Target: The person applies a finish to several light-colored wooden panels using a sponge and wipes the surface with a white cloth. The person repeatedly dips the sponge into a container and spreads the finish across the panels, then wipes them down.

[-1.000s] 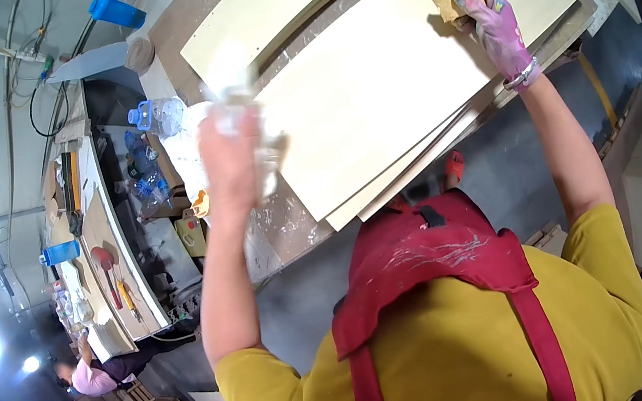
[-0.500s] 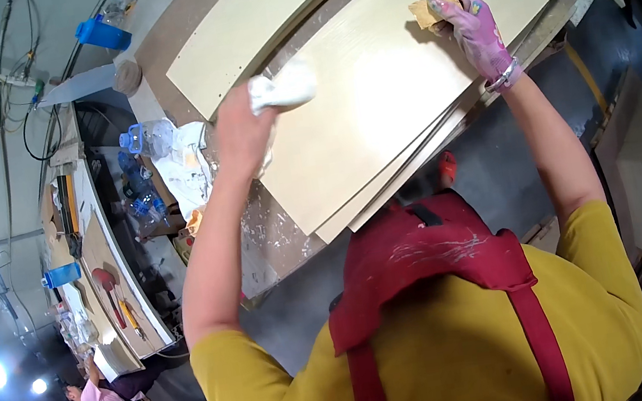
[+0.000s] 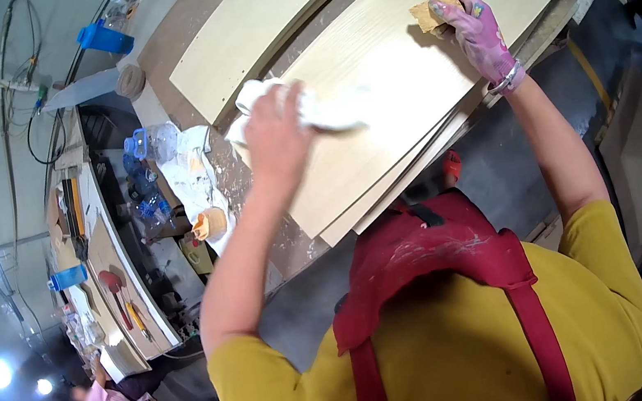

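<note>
My bare left hand (image 3: 278,136) presses a white cloth (image 3: 337,112) against the left part of a pale wooden panel (image 3: 365,53). Motion blurs the cloth and the fingers. Over the panel's right part, my right hand (image 3: 481,35), in a pink patterned glove, grips a yellow-orange sanding pad (image 3: 434,12) between thumb and fingers. The pad casts a shadow on the wood. More boards lie stacked under this panel, their edges showing on my side.
Another pale panel (image 3: 246,29) with small holes lies farther back. Left on the bench are a clear plastic bottle (image 3: 155,145), white rags (image 3: 192,170), an orange roll (image 3: 209,224) and a tape roll (image 3: 130,81). A person in pink (image 3: 108,398) works at another table, lower left.
My left hand and the white cloth have moved right and toward me across the panel. My right hand stays nearly in place with the sanding pad.
</note>
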Demonstrator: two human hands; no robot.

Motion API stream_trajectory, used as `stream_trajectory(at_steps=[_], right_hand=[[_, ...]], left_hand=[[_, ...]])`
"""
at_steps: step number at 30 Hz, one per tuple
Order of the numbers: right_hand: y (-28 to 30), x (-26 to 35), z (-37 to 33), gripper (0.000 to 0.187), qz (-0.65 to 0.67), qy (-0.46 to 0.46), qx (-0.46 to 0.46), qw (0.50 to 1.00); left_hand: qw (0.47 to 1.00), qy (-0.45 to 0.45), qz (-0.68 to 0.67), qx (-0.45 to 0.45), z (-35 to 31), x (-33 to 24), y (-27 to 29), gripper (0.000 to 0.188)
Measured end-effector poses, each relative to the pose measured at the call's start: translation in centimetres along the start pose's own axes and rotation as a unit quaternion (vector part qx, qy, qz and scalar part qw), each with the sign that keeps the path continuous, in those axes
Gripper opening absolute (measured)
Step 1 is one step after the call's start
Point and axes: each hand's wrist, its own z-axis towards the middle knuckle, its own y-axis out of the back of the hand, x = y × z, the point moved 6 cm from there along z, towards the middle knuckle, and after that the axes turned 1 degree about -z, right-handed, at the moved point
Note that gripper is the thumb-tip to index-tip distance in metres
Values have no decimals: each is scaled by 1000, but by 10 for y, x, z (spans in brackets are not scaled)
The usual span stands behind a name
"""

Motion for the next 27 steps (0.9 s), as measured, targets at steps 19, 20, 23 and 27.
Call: stream_trajectory(at_steps=[19,20,23,27], right_hand=[[0,-5,1,35,93,15,-7,996],[-1,-2,-1,37,102,0,-6,995],[-4,0,0,28,94,-24,35,995],[0,4,-2,31,191,-8,55,980]], left_hand=[[997,-71,0,-30,32,10,-2,51],[998,-53,-12,-11,34,12,-7,53],[998,-60,-3,21,70,1,-30,55],[990,-141,-22,9,144,-70,-46,45]])
